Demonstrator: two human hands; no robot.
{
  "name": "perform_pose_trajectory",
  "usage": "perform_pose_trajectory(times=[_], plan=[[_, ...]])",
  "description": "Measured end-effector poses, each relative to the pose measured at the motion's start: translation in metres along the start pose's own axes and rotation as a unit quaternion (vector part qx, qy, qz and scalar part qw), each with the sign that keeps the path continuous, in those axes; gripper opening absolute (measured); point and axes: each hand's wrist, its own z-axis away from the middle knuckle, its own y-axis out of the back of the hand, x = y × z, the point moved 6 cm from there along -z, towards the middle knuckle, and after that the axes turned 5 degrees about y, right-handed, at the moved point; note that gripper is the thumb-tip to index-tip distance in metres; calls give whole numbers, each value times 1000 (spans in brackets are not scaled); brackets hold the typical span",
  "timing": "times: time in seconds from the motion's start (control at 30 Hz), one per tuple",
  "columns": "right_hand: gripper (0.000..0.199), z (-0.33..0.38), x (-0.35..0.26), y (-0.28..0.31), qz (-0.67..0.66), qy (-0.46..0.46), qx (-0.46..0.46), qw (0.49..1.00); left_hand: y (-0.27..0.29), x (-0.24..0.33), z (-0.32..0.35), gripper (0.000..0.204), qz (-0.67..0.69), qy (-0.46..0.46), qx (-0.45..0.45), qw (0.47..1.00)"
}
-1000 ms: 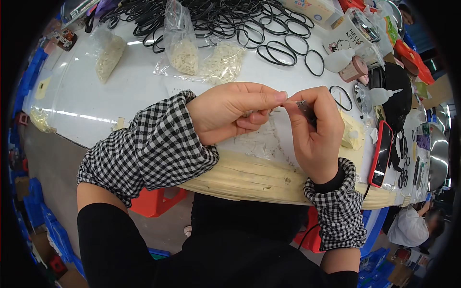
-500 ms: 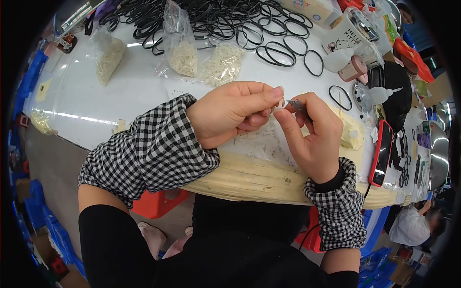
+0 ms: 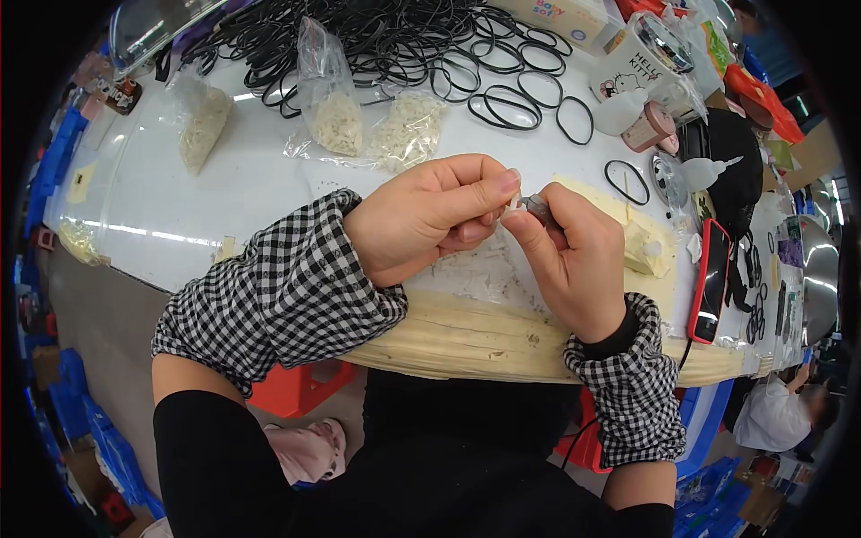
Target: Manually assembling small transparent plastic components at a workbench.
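Note:
In front of me, over the table's near edge, my two hands meet. My left hand (image 3: 430, 206) is closed, its thumb and forefinger pinching a small whitish piece (image 3: 514, 204). Fingers of my right hand (image 3: 583, 255) are wrapped round a small grey metal tool (image 3: 538, 209), its end against the whitish piece. The tool's exact kind is mostly hidden by my fingers. Beyond my left hand lie clear plastic bags: one standing with small off-white pieces (image 3: 336, 125), another lying flat beside it (image 3: 408, 130).
Black rubber loops (image 3: 359, 54) heap at the back, with single loops (image 3: 574, 119) to their right. A third bag (image 3: 204, 125) sits at the left. A red-cased phone (image 3: 711, 282), a pink jar (image 3: 647, 130) and a squeeze bottle (image 3: 708, 172) stand or lie at the right.
Both hands have shifted slightly left. The grey tool has turned, its pointed tip no longer showing, and sits closer to the whitish piece.

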Motion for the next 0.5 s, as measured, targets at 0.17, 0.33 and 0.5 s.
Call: perform_pose_trajectory(times=[0.17, 0.33, 0.5], plan=[[37, 1, 0, 2, 5, 0, -2, 1000, -3, 1, -2, 15, 5, -11, -3, 1000], [38, 1, 0, 2, 0, 1, 4, 1000, -4, 2, -1, 16, 20, -20, -5, 1000], [39, 2, 1, 0, 3, -1, -9, 1000, -2, 1, -1, 17, 22, -25, 0, 999]])
